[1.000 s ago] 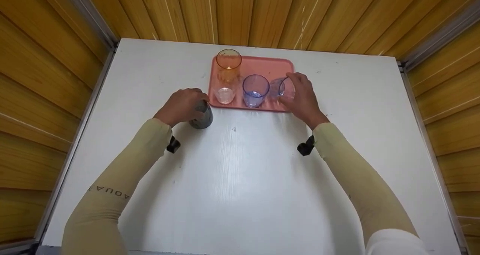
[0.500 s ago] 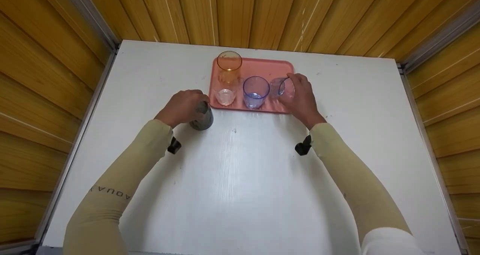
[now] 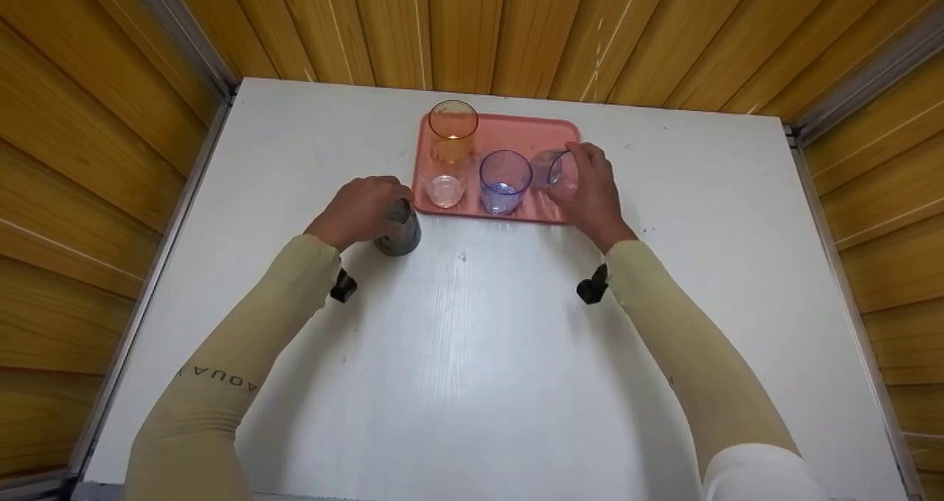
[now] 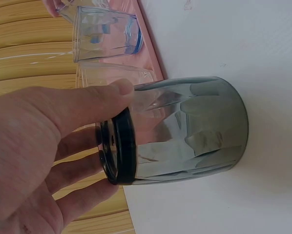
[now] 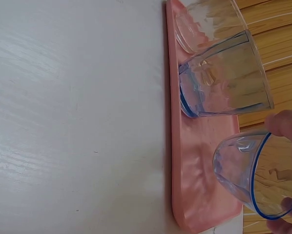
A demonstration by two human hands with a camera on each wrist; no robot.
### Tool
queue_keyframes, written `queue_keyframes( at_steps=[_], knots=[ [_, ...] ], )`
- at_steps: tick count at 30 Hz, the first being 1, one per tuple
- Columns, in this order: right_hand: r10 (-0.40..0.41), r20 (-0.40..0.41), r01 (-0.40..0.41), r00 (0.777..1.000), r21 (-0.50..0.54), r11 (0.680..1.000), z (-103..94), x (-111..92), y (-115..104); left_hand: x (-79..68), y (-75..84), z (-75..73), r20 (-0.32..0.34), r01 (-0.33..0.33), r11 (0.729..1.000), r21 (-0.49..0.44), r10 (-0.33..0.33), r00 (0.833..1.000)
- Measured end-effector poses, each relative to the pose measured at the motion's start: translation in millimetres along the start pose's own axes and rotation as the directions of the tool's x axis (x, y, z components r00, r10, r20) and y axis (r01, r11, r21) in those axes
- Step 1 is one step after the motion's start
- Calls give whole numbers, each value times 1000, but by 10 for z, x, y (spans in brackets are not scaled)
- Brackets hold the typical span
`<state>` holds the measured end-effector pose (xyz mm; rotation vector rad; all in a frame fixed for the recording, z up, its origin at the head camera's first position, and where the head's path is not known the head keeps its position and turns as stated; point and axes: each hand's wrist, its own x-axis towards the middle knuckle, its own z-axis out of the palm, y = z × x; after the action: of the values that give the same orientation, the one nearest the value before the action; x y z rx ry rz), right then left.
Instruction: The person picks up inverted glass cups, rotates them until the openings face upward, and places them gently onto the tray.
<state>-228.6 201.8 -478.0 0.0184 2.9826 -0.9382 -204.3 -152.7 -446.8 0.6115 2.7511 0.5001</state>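
Observation:
My left hand (image 3: 359, 209) grips a smoky grey tumbler (image 4: 195, 129) by its dark rim. This tumbler stands base down at the tray's front left corner, outside the pink tray (image 3: 531, 128). Over the right side of the tray, my right hand (image 3: 594, 191) pinches the rim of a clear tumbler with a blue edge (image 5: 236, 163), which tilts with its mouth toward the palm. A blue-tinted tumbler (image 3: 505, 180) stands upright on the tray beside it. Farther left are a clear tumbler (image 3: 445, 189) in front and a taller orange tumbler (image 3: 453, 128) behind.
The white table (image 3: 457, 353) stretches from the tray toward my body. Yellow wood-look panels (image 3: 472, 29) rise behind and on both sides of it. Black wrist cameras (image 3: 344, 285) hang under both sleeves.
My right forearm has shifted slightly to the left. Both hands keep their holds, and the tumblers stay in nearly the same places.

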Motion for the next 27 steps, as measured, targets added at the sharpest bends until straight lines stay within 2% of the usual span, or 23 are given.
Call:
queue_keyframes(
  at_steps=[8, 17, 21, 27],
  knots=[
    [-81, -60, 78, 995, -41, 996, 15, 23, 34, 14, 9, -22, -5, -43, 998, 50, 44, 999],
    [-71, -60, 69, 996, -28, 997, 19, 77, 7, 2, 29, -17, 6, -10, 999, 39, 10, 1000],
    [-65, -53, 62, 996, -60, 996, 16, 110, 2, -8, 30, -12, 4, 1, 1000, 23, -1, 1000],
    [-53, -41, 49, 998, -89, 995, 1, 155, 3, 0, 15, -9, -7, -17, 999, 30, 17, 1000]
  ],
)
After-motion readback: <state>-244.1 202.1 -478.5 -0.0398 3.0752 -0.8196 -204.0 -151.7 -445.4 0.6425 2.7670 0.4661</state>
